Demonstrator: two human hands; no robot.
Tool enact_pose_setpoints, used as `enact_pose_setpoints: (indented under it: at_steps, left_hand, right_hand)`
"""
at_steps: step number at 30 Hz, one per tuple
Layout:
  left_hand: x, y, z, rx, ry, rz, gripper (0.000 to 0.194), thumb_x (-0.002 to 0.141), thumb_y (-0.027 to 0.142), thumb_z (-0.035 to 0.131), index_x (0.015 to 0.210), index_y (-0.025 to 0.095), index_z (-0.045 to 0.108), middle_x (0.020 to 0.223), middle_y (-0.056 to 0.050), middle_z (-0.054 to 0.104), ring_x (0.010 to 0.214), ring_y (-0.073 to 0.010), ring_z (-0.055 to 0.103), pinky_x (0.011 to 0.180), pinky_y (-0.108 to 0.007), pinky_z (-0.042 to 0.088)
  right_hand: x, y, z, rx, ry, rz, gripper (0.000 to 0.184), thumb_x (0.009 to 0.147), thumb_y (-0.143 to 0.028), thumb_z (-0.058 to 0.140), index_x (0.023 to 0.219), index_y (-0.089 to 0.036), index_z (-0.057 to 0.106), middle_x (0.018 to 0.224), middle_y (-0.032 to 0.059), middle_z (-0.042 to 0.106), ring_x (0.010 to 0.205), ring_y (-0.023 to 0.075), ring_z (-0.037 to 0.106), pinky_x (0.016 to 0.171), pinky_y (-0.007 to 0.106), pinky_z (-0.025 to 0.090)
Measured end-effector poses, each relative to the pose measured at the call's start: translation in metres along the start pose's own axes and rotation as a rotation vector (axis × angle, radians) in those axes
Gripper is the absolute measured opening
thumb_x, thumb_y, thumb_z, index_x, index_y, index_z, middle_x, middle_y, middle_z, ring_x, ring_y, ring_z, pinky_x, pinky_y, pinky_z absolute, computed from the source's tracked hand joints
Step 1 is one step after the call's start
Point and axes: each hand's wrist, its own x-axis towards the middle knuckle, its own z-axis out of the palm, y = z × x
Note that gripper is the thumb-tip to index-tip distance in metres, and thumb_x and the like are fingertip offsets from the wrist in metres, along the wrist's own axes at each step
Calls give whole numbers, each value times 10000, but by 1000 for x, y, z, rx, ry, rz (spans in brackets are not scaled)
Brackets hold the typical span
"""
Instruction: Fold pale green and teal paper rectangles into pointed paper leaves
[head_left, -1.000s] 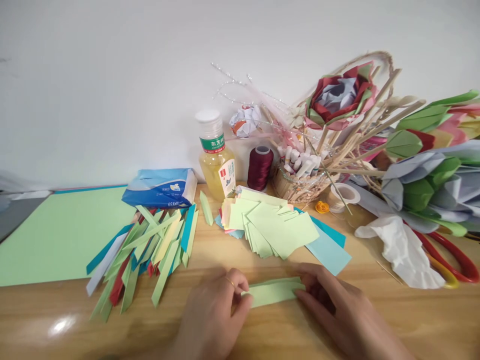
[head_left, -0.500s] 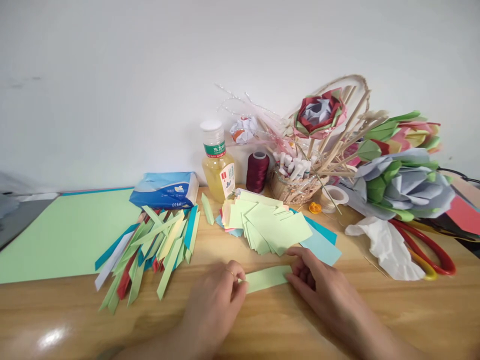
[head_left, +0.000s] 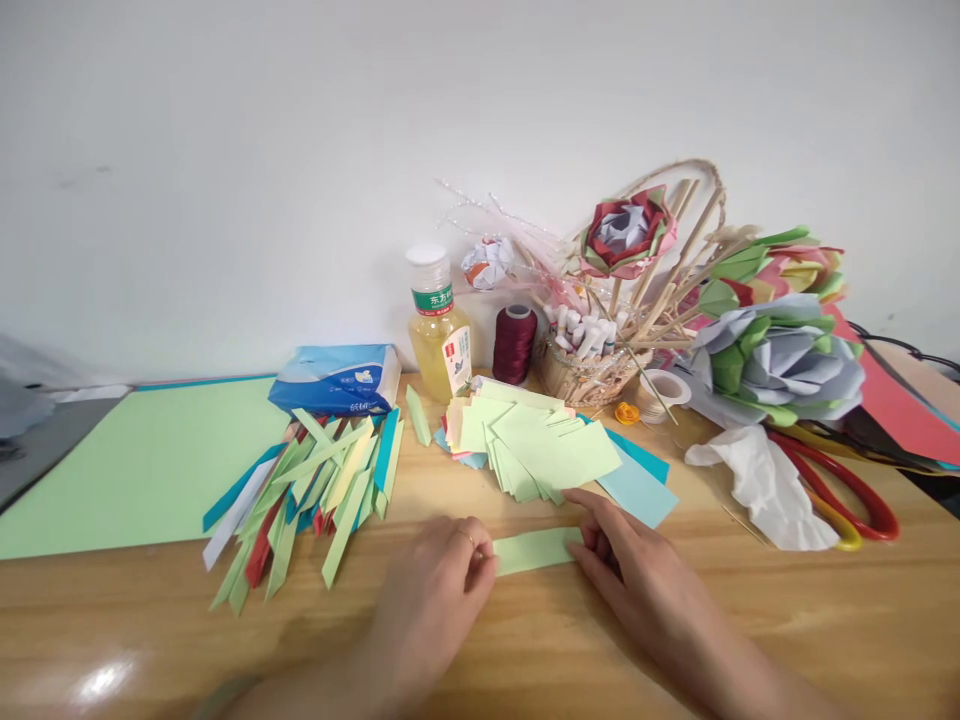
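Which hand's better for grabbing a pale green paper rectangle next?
Probably the right hand: it's nearer the fanned pile of pale green paper rectangles. The left hand is farther. Both touch the pale green paper strip.

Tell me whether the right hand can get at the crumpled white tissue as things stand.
Probably yes: mostly bare wooden tabletop lies between the right hand and the crumpled white tissue, though that hand is at one end of a pale green paper strip.

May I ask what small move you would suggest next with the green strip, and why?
Perhaps run the right hand along the green strip to press it flat: the left hand holds its left end, the right is at its right end, and the middle lies uncovered.
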Motion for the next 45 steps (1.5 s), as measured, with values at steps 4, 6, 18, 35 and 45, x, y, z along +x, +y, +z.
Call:
enact_pose_setpoints:
  at_steps: [4,6,18,35,45]
  left_hand:
    - [0,0,0,-6,-8,3,141,746,49,522,693,178,539,643,15,593,611,-153,582,545,-229,403]
    - [0,-1,0,-6,-11,4,141,747,48,518,693,178,536,650,12,595,619,-156,584,544,-230,402]
    - [0,0,-1,-12,-55,-47,118,784,79,500,733,181,531,688,8,604,640,-161,589,562,-244,412]
    - [5,-4,-1,30,-49,93,202,832,59,402,873,183,555,780,-11,616,720,-176,584,617,-267,419]
    - [9,-10,7,276,27,384,131,898,218,550,1001,267,616,877,9,593,771,-156,512,591,-234,418]
  right_hand:
    - [0,0,-2,1,-15,13,347,855,-216,391,1191,-180,469,714,15,583,594,168,581,547,283,476]
    - [0,-1,-2,-7,-21,9,346,856,-221,382,1185,-170,476,717,25,584,606,176,585,550,292,481]
    - [-3,-5,-6,1,-17,-104,261,895,-172,356,1091,-210,524,836,59,599,761,191,607,640,309,501]
    - [6,-4,-1,-105,57,-197,193,934,-174,351,781,-214,462,754,22,545,669,151,548,584,265,455]
    - [-3,-6,-4,-340,180,-402,286,941,-169,352,1002,-157,631,884,94,635,789,207,597,658,347,514]
